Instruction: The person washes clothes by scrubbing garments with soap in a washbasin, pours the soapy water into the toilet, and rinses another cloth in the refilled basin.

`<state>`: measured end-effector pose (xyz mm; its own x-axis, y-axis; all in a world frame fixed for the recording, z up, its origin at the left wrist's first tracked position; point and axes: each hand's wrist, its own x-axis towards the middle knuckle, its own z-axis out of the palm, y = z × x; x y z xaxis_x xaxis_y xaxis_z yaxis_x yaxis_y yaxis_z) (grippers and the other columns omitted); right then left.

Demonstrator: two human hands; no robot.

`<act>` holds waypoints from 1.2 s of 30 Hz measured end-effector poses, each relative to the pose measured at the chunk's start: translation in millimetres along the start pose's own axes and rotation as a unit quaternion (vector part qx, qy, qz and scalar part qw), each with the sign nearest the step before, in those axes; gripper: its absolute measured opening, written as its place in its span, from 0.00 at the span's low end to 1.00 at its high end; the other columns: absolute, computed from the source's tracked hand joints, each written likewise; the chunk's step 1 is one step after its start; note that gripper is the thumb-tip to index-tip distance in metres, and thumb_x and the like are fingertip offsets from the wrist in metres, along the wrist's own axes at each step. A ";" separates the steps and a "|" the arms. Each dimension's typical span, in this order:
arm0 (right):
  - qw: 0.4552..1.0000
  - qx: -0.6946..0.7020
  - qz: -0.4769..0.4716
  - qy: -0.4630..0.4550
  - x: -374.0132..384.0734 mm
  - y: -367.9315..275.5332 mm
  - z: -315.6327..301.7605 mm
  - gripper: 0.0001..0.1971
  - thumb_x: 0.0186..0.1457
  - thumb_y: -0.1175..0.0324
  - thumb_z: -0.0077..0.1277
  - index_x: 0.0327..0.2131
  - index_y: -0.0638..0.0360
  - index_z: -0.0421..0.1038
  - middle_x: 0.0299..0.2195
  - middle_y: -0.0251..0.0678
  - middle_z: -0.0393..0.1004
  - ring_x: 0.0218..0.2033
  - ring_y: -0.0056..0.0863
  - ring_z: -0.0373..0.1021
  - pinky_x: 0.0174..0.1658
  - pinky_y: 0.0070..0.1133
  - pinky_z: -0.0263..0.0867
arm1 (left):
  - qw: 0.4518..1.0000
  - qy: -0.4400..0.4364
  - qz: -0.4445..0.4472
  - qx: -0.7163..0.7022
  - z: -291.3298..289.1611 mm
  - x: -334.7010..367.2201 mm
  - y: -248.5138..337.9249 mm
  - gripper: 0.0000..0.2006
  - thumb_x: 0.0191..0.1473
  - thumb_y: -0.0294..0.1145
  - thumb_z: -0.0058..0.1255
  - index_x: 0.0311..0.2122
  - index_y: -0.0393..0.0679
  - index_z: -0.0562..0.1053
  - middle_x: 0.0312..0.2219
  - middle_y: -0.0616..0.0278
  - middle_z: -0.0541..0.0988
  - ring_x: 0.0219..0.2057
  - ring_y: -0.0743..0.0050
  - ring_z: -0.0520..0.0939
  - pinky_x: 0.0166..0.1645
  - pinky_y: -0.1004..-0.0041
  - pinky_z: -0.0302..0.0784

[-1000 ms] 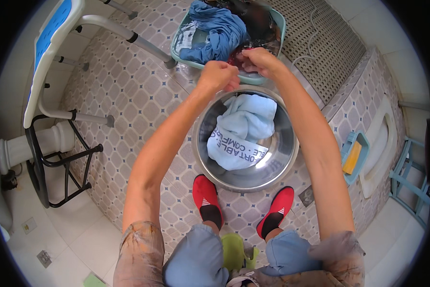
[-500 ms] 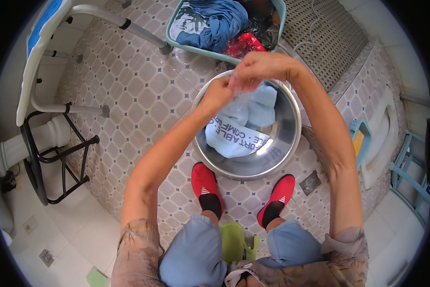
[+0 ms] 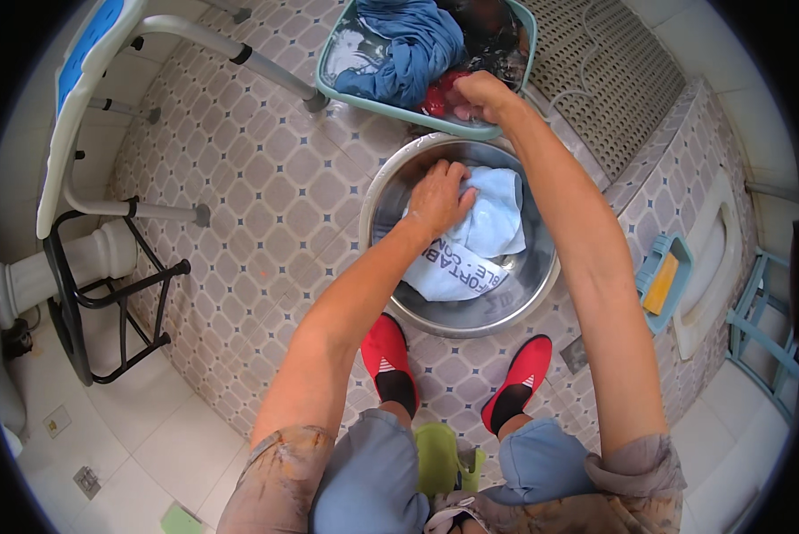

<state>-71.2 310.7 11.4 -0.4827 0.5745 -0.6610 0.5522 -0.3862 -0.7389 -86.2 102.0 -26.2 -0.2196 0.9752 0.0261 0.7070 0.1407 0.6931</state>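
Observation:
A light blue towel [image 3: 488, 222] with dark lettering lies bunched in a round steel basin [image 3: 544, 271] between my feet. My left hand [image 3: 441, 198] rests at the towel's upper left part, fingers bent and thumb apart, not closed round it. Beyond the basin stands a pale green rectangular tub [image 3: 408, 114] of water and wet clothes. My right hand [image 3: 481, 96] reaches over its near rim, fingers closed on a wet red cloth [image 3: 437, 96]; the fingertips are partly hidden. Blue cloth [image 3: 417, 53] and dark items share the tub.
A white-and-blue shower chair [image 3: 195, 36] and a black folding frame [image 3: 115, 294] stand at left. A grey perforated mat [image 3: 595, 80] lies beyond at right. Beside my right arm are a blue container with a yellow bar [image 3: 662, 283] and a squat toilet [image 3: 706, 267]. A green stool [image 3: 437, 454] is below me.
My hands have separated. The left has come down onto the towel in the basin; the right has moved away to the tub and taken hold of the red cloth.

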 end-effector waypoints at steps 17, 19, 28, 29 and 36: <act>0.974 -0.125 -0.143 -0.120 -75.7 -30.5 -22.6 0.15 0.54 0.61 0.45 0.35 0.64 0.75 0.30 0.36 0.77 0.28 0.22 0.72 0.32 0.17 0.69 | 1.000 0.005 0.003 0.005 -0.3 -2.7 -6.9 0.14 0.48 0.37 0.53 0.39 0.46 0.68 0.36 0.52 0.72 0.39 0.49 0.74 0.42 0.58 0.71; 0.984 -0.120 -0.081 -0.100 -52.3 -33.0 -19.4 0.15 0.54 0.62 0.45 0.36 0.63 0.75 0.31 0.36 0.77 0.28 0.23 0.72 0.32 0.16 0.69 | 1.000 0.010 0.004 0.004 -1.9 -3.7 -6.5 0.13 0.48 0.37 0.53 0.38 0.46 0.68 0.34 0.52 0.71 0.38 0.49 0.74 0.41 0.57 0.71; 0.995 -0.070 -0.009 -0.074 -13.0 -12.0 -6.0 0.13 0.55 0.64 0.47 0.35 0.64 0.73 0.30 0.38 0.76 0.28 0.26 0.73 0.33 0.20 0.72 | 1.000 0.017 0.019 -0.013 1.1 -3.2 -9.6 0.13 0.48 0.38 0.53 0.37 0.45 0.68 0.33 0.52 0.70 0.36 0.49 0.74 0.40 0.57 0.71; 0.987 0.019 0.029 -0.157 -27.0 -19.8 -11.0 0.13 0.55 0.64 0.46 0.34 0.64 0.74 0.29 0.38 0.76 0.27 0.26 0.73 0.31 0.20 0.73 | 0.999 0.019 0.020 -0.018 1.4 -3.7 -9.6 0.13 0.48 0.38 0.53 0.37 0.45 0.69 0.33 0.52 0.70 0.36 0.49 0.74 0.40 0.57 0.71; 0.867 -0.292 -0.104 -0.391 -131.1 -20.2 19.0 0.17 0.55 0.59 0.46 0.33 0.66 0.74 0.26 0.36 0.76 0.27 0.22 0.73 0.33 0.19 0.71 | 0.994 0.010 0.037 -0.098 12.2 -2.4 -34.4 0.13 0.48 0.37 0.53 0.37 0.45 0.69 0.34 0.52 0.71 0.36 0.48 0.75 0.41 0.58 0.72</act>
<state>-31.9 229.5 110.5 -0.8002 -0.1643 -0.5768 0.5378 0.2292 -0.8114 -101.8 96.9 -58.9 -0.1871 0.9776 0.0959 0.5773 0.0305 0.8159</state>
